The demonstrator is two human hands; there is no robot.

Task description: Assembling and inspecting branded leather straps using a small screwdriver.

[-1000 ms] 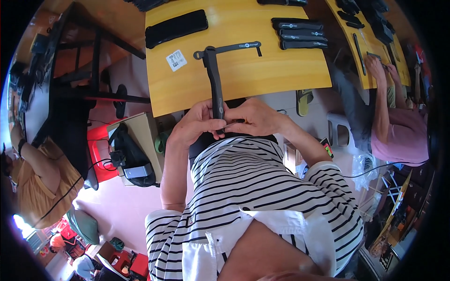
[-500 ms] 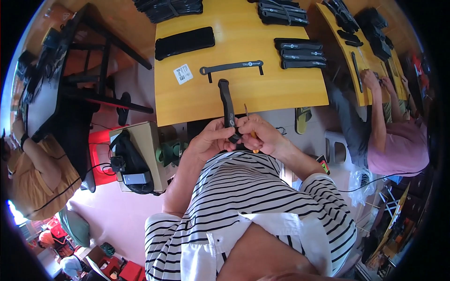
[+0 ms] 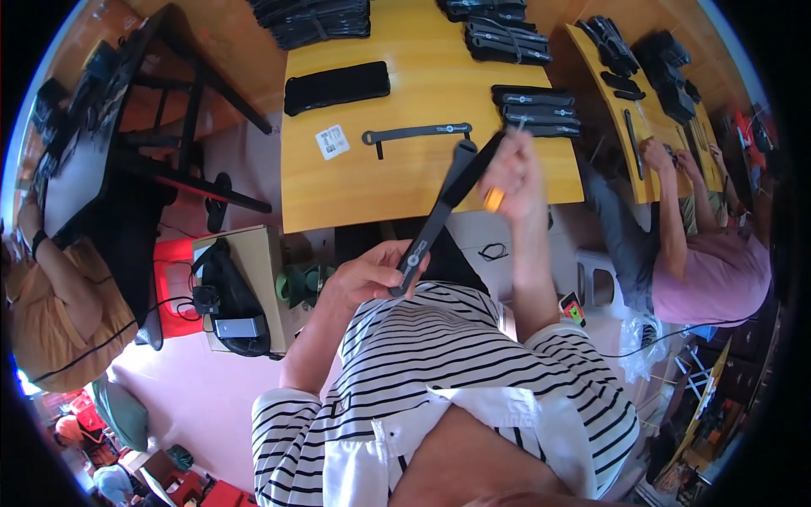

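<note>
My left hand (image 3: 380, 272) is closed round the near end of a dark strap (image 3: 432, 228) with a pale printed mark, held slantwise above my lap. A black band (image 3: 475, 173) runs from the strap's middle up to my right hand (image 3: 514, 173), which is raised over the table's near right part and slightly blurred. Its fingers are closed on a tool with an orange handle (image 3: 494, 199) and a thin metal tip, and they also seem to grip the band's end. A similar strap (image 3: 418, 133) lies flat on the table beyond, with a short black tab hanging from it.
On the yellow table (image 3: 338, 198) lie a black pouch (image 3: 338, 87), a white label (image 3: 333, 142), stacked straps (image 3: 536, 111) and further bundles at the back. An open cardboard box (image 3: 269, 262) stands at left. People work at both sides; a grey stool (image 3: 600, 266) stands at right.
My right hand has moved away from my left, up and to the right, drawing the black band out with it. The strap has tilted to the right, its near end staying in my left hand.
</note>
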